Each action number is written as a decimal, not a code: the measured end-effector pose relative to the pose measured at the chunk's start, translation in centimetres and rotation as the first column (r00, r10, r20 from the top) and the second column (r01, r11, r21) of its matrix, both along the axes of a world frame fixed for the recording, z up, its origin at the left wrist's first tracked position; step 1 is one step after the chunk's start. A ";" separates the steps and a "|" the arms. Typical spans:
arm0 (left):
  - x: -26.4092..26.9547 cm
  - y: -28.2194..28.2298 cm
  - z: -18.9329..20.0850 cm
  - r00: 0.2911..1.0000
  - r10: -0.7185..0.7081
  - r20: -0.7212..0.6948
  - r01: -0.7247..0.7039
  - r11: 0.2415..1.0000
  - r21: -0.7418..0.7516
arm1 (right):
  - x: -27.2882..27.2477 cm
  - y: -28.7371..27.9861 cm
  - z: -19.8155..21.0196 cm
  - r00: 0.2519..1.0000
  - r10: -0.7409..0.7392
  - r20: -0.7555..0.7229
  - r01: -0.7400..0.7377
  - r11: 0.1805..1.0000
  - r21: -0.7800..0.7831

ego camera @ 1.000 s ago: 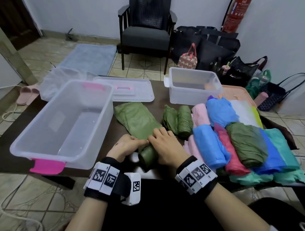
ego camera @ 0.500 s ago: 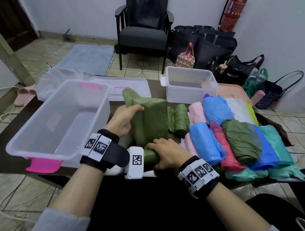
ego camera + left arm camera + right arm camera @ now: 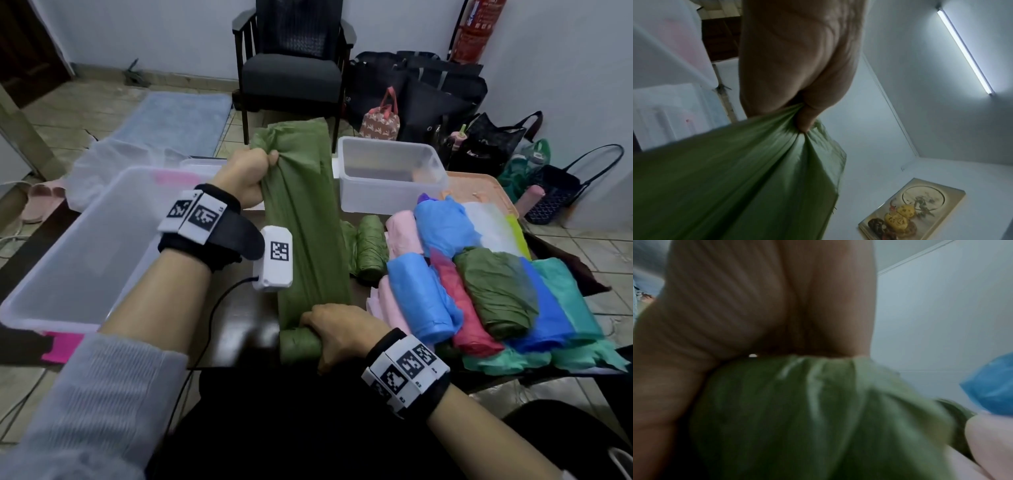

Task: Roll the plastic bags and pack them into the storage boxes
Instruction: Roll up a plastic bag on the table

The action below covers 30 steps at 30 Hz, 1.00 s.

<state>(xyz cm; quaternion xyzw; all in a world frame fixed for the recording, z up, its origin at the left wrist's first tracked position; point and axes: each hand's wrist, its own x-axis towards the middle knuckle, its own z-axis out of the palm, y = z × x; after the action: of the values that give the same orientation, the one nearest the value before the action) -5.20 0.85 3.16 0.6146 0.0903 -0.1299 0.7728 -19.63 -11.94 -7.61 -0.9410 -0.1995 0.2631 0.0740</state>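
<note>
A green plastic bag (image 3: 305,222) stretches upright between my two hands. My left hand (image 3: 248,178) grips its bunched upper end, raised above the table; the left wrist view shows the green bag (image 3: 748,170) gathered in my left hand (image 3: 797,68). My right hand (image 3: 337,332) holds the rolled lower end (image 3: 298,346) down at the near table edge. In the right wrist view the green bag (image 3: 818,418) fills the space under my right hand (image 3: 756,305). A large clear storage box (image 3: 44,274) with pink latches stands at the left, a smaller clear box (image 3: 387,198) behind.
Two rolled green bags (image 3: 370,248) lie mid-table. A heap of pink, blue, red, green and teal bags (image 3: 479,291) covers the table's right side. A clear lid (image 3: 202,164) lies behind the large box. A dark armchair (image 3: 291,68) and black bags (image 3: 428,96) stand beyond.
My left hand has lifted the bag's loose end off the table and pulled it up taut. My right hand has stayed on the rolled end near the table edge.
</note>
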 end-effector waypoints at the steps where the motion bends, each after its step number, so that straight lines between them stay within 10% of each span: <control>1: 0.2 0.2 0.0 1.000 -0.009 -0.022 0.008 1.000 -0.030 | -0.1 0.0 0.0 1.000 -0.001 -0.002 0.001 1.000 0.001; 9: 0.8 0.1 1.0 0.996 -0.064 -0.055 0.060 0.996 -0.071 | 0.8 0.6 0.7 0.998 -0.014 -0.056 0.014 1.000 -0.001; 12: 1.6 -0.6 1.1 0.998 -0.015 0.057 0.000 0.964 0.264 | 1.1 0.9 0.6 0.997 -0.049 -0.064 0.050 0.999 0.019; 14: 1.3 -1.1 0.8 0.966 -0.021 0.258 -0.165 0.716 0.679 | 1.3 1.0 0.5 0.997 -0.051 -0.058 0.052 0.998 0.024; 17: -1.3 -2.2 -0.8 0.819 -0.330 0.469 -0.310 0.434 0.846 | 1.5 1.0 0.3 0.999 -0.036 -0.041 0.038 0.999 0.029; 20: -3.1 -2.8 -4.9 0.725 -0.686 -0.065 0.208 0.127 0.970 | 1.6 0.9 0.2 1.000 -0.021 -0.005 0.021 0.999 0.028; 23: -3.3 -2.2 -8.7 0.544 -0.679 -0.493 0.490 -0.220 0.843 | 1.6 0.8 0.2 0.999 0.013 0.053 -0.013 1.000 0.012; 30: -2.3 -1.0 -12.1 0.511 -0.694 -0.507 0.479 -0.260 0.838 | 1.8 1.3 1.0 1.000 0.005 -0.021 -0.003 0.994 0.106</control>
<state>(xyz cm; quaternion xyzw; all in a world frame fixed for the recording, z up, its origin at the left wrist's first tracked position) -7.45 -0.13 -8.90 0.9095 -0.2299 -0.3454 0.0247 -17.87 -10.61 -6.63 -0.9325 -0.2143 0.2624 0.1253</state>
